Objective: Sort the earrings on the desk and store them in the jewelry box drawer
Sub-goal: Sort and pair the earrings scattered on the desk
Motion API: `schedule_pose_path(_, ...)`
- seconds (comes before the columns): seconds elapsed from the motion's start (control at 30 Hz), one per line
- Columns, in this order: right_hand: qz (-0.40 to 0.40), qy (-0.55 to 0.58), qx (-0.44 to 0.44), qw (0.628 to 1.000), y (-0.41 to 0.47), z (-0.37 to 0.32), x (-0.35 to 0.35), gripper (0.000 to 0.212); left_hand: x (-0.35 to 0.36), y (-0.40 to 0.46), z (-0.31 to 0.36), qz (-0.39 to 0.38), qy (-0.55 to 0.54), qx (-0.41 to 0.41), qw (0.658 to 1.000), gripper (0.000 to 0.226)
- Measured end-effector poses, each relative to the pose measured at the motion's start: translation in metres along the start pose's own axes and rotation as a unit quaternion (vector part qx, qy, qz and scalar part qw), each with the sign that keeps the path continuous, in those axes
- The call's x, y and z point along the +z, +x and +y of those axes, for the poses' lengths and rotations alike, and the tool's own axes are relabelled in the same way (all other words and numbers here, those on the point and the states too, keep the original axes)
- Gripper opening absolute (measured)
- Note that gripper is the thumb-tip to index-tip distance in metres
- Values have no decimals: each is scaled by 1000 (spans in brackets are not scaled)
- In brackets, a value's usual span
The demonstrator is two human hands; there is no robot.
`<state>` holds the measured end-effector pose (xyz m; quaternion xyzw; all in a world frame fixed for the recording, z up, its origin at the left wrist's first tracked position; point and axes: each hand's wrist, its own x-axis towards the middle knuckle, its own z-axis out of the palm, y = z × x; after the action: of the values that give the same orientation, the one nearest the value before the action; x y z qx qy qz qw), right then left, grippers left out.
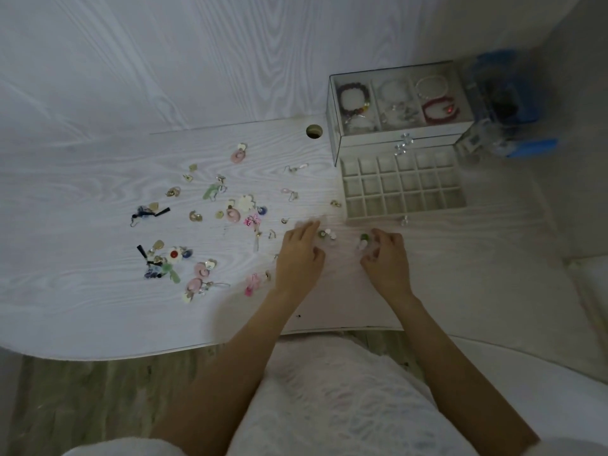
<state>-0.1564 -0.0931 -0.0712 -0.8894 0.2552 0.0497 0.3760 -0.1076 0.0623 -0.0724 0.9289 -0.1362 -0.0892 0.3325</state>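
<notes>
My left hand (pixel 297 258) rests on the desk (pixel 82 199), fingers reaching toward a green-and-white earring (pixel 325 234). My right hand (pixel 386 260) curls its fingertips at a matching earring (pixel 363 241); whether it grips it is unclear. Just beyond, the drawer (pixel 403 187) stands pulled out of the jewelry box (pixel 394 103), its compartments showing. More earrings (pixel 210 225) lie scattered to the left.

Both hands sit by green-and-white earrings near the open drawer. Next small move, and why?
Probably lift the green-and-white earring at the right hand into a front cell of the open grey divided drawer: the visible cells look empty, and the left hand rests beside its apparent match.
</notes>
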Motion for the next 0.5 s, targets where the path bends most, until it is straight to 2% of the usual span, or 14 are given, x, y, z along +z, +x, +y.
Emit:
schedule_pose_path(0.13,-1,-12,-7,1000,-2,-13,14,51,7,2,5,-39,-15,-25,999,57)
schedule_pose_path(0.23,-12,10,-23,1000,-1,-19,21,53,11,8,13,-67,-27,-25,997,53)
schedule_pose_path(0.37,-27,18,-50,998,-2,-20,22,62,10,6,20,-99,-56,-25,993,61)
schedule_pose_path(0.43,-32,-3,-68,997,-4,-19,17,64,2,2,18,-96,-71,-28,992,61)
schedule_pose_path(0.5,-30,-59,-102,993,-8,-21,8,58,-12,-3,14,-90,-34,14,995,54)
